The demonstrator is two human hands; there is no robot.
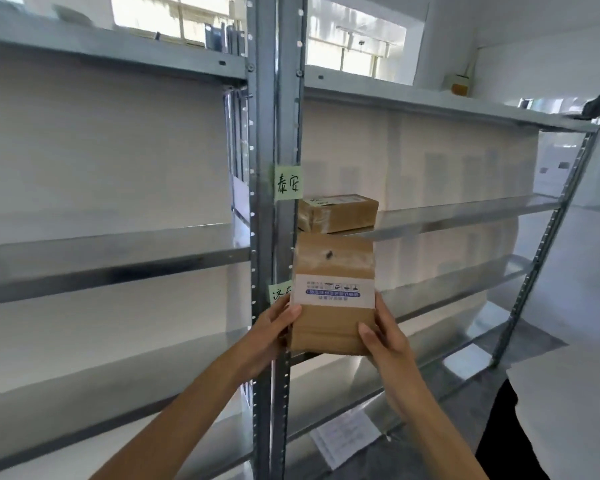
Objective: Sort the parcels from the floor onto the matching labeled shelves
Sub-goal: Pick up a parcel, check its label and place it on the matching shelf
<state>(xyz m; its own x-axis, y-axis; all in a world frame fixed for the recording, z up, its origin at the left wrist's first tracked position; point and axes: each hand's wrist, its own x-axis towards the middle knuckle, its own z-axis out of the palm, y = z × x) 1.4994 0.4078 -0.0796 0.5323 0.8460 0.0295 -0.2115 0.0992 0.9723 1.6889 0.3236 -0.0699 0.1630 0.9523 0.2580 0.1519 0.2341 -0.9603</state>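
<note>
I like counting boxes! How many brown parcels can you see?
2. The held parcel is gripped between the left hand and right hand. The second parcel lies on the right rack's middle shelf, by the green label. Others may sit out of view.

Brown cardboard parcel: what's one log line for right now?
held: brown cardboard parcel | left hand: grips left edge | right hand: grips right edge | grey metal shelf: taped brown box beside green paper note
</note>
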